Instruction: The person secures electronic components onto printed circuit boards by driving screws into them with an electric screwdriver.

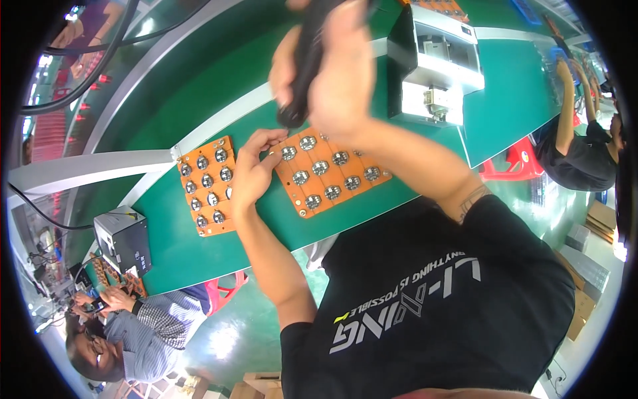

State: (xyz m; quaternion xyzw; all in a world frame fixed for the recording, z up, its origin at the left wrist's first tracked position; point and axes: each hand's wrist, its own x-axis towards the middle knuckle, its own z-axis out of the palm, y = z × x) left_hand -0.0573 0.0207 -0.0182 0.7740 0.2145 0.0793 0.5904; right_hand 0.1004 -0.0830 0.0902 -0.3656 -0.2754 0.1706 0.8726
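An orange board [320, 186] with rows of round silver-and-black parts lies on the green table in front of me. The fingers and thumb of my left hand [254, 166] close on its upper left corner. Above this board, my right hand [342, 83] is wrapped round a black electric screwdriver [304, 70], somewhat blurred, its lower end pointing down near that corner. The tip and any screw under it cannot be made out. To the left lies a second orange board [207, 179] with similar round parts, partly covered by my left hand.
A white and black machine [435, 66] stands at the far right of the green table [372, 216]. A dark box-shaped unit [123, 239] sits at the left end. One person [133, 332] works at lower left, another [578, 153] at right near a red stool [515, 163]. Black cables [80, 50] hang upper left.
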